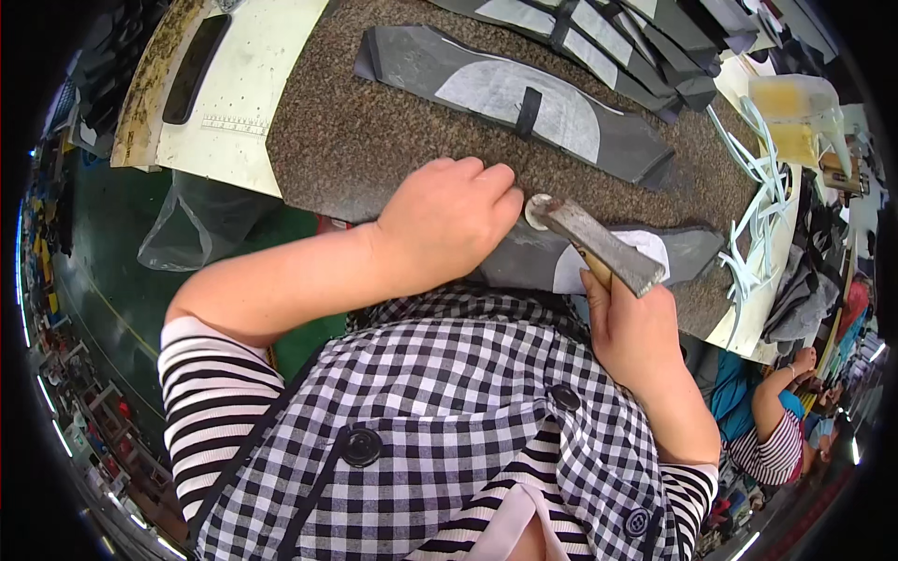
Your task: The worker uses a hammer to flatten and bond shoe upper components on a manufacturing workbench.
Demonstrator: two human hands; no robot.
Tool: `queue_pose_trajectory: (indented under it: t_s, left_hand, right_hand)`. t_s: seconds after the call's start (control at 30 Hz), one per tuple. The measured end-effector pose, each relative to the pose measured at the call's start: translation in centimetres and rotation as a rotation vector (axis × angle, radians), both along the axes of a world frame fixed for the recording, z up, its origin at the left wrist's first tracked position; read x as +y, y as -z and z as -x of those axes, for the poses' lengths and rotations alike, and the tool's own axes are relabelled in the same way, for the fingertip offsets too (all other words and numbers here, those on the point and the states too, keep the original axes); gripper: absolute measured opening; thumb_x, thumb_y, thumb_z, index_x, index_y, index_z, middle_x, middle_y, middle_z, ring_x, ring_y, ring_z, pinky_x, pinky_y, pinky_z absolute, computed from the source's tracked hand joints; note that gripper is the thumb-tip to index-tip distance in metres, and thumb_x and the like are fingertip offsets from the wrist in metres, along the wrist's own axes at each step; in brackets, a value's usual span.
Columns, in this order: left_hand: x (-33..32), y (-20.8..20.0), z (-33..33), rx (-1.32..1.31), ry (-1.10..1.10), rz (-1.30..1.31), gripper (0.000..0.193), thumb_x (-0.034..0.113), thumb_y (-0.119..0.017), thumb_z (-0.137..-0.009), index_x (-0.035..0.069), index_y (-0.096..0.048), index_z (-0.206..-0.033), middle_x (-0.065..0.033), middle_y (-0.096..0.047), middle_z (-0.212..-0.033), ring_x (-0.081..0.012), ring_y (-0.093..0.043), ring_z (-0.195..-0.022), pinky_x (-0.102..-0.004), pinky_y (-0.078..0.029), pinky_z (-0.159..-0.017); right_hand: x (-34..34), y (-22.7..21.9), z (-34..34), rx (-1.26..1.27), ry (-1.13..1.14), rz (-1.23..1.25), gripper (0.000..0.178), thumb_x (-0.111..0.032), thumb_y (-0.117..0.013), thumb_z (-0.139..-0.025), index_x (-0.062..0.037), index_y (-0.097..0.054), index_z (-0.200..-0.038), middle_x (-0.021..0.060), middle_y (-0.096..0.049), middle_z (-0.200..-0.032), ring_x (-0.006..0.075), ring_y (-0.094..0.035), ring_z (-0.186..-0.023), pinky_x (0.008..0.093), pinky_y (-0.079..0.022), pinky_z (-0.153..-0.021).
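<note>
A hammer with a worn metal head and a wooden handle is in my right hand, its fingers wrapped round the handle. The round striking face hangs over a dark grey panel with a whitish patch, close to the panel's far edge; whether they touch I cannot tell. My left hand is closed, knuckles up, over the left part of this panel. Its fingertips are hidden underneath. Beyond lies a second dark grey panel with a pale patch and a short black strap.
The work surface is brown and speckled. More panels are piled at the far right, above pale strips and a clear container. A black phone-like slab lies at far left. A co-worker's arm shows at right.
</note>
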State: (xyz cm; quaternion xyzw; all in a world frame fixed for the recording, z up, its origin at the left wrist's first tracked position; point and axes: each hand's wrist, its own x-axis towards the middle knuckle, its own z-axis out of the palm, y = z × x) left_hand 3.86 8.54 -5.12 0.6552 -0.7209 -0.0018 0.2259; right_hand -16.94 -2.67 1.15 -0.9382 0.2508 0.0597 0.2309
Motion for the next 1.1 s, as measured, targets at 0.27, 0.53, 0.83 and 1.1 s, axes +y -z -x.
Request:
queue_pose_trajectory:
  t_s: [0.27, 0.53, 0.83, 1.1]
  left_hand:
    - [0.5, 1.9, -0.3, 0.355, -0.071, 0.079, 0.021, 0.006, -0.067, -0.074, 0.003, -0.065, -0.094, -0.0054, -0.057, -0.082, -0.0233, -0.056, -0.072, -0.0344, -0.047, -0.062]
    - [1.7, 0.8, 0.5, 0.006, 0.066, 0.044, 0.033, 0.013, -0.057, -0.075, 0.002, -0.064, -0.105, -0.0069, -0.059, -0.093, -0.0213, -0.056, -0.075, -0.0327, -0.048, -0.062]
    - [2.4, 1.6, 0.8, 0.109, 0.006, 0.164, 0.031, 0.014, -0.060, -0.072, 0.004, -0.066, -0.101, -0.0069, -0.061, -0.097, -0.0217, -0.056, -0.077, -0.0313, -0.048, -0.061]
    - [0.3, 0.9, 3.7, 0.209, 0.005, 0.207, 0.032, 0.032, -0.064, -0.079, 0.008, -0.064, -0.100, -0.0095, -0.061, -0.104, -0.0287, -0.057, -0.101, -0.0442, -0.043, -0.091]
  right_hand:
    - [0.6, -0.2, -0.6, -0.095, 0.049, 0.031, 0.019, -0.013, -0.057, -0.090, -0.0025, -0.059, -0.105, 0.0201, -0.063, -0.087, 0.0405, -0.061, -0.074, 0.0476, -0.049, -0.063]
    - [0.8, 0.2, -0.7, -0.051, 0.029, 0.015, 0.023, -0.011, -0.059, -0.088, -0.0042, -0.054, -0.109, 0.0183, -0.062, -0.084, 0.0391, -0.062, -0.075, 0.0467, -0.049, -0.065]
    - [0.8, 0.9, -0.9, -0.089, 0.036, 0.010, 0.014, -0.005, -0.059, -0.085, -0.0034, -0.057, -0.099, 0.0202, -0.062, -0.080, 0.0402, -0.062, -0.073, 0.0449, -0.049, -0.063]
    - [-2.7, 0.6, 3.3, -0.488, 0.681, -0.567, 0.017, -0.018, -0.057, -0.094, -0.0041, -0.055, -0.103, -0.0016, -0.046, -0.065, 0.0062, -0.041, -0.048, 0.0219, -0.034, -0.042]
